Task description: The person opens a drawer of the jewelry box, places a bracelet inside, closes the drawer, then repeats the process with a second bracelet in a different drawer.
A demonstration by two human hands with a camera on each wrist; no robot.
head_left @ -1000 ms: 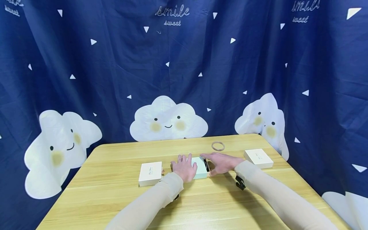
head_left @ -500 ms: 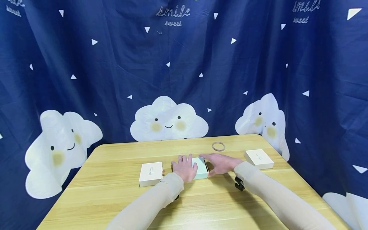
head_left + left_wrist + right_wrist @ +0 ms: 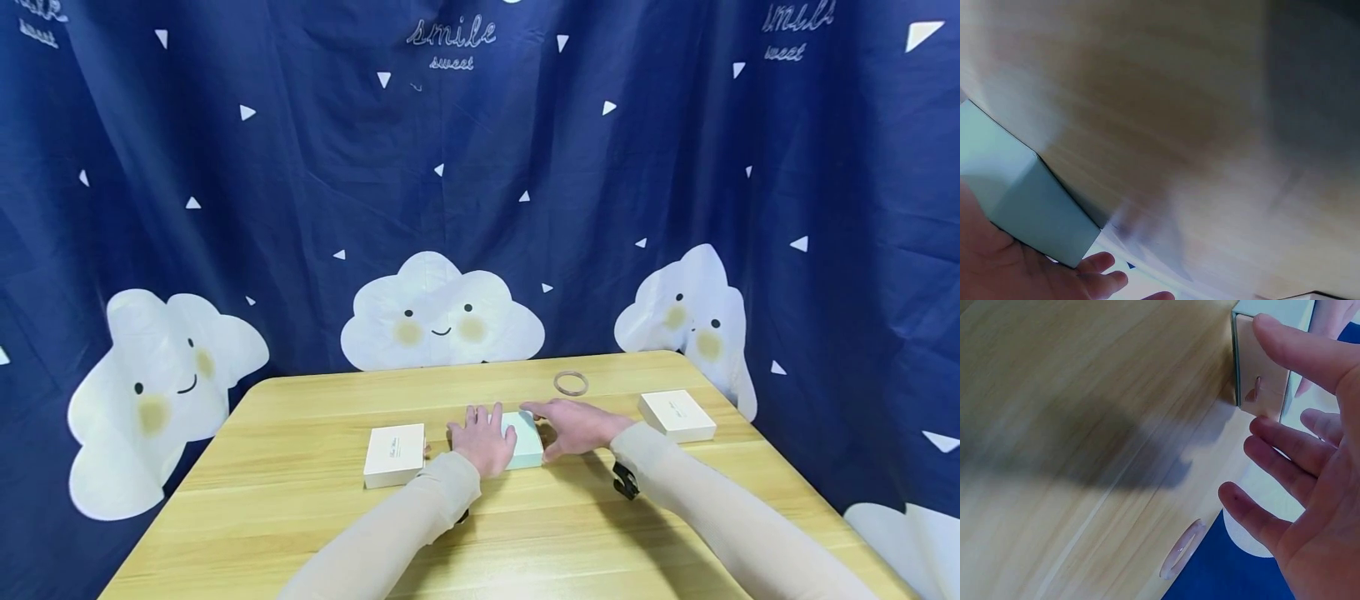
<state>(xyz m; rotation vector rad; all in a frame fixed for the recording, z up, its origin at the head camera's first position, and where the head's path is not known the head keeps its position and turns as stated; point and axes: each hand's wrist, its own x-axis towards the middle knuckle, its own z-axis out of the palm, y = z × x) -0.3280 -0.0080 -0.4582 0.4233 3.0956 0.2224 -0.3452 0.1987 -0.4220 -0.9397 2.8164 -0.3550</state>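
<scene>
A mint-green drawer box (image 3: 527, 446) lies on the table between both hands. Its pale pink drawer front (image 3: 1260, 369), with a small pull tab, sits flush in the sleeve in the right wrist view. My left hand (image 3: 482, 443) rests over the left part of the box with its fingers spread and extended, hiding that end. At the other end, my right hand (image 3: 579, 427) has its thumb tip right at the drawer front and its other fingers loosely extended. What lies inside the box is hidden.
White boxes stand to the left (image 3: 394, 450) and to the right (image 3: 677, 412) of the hands. Behind the right hand lies a pinkish bangle (image 3: 571, 394). A blue curtain (image 3: 300, 183) with clouds hangs behind the wooden table (image 3: 285, 467).
The drawer has slid left into the mint-green sleeve; its dark contents, visible a second ago, are now covered. My right hand moved slightly left with it, while my left hand stayed on the box.
</scene>
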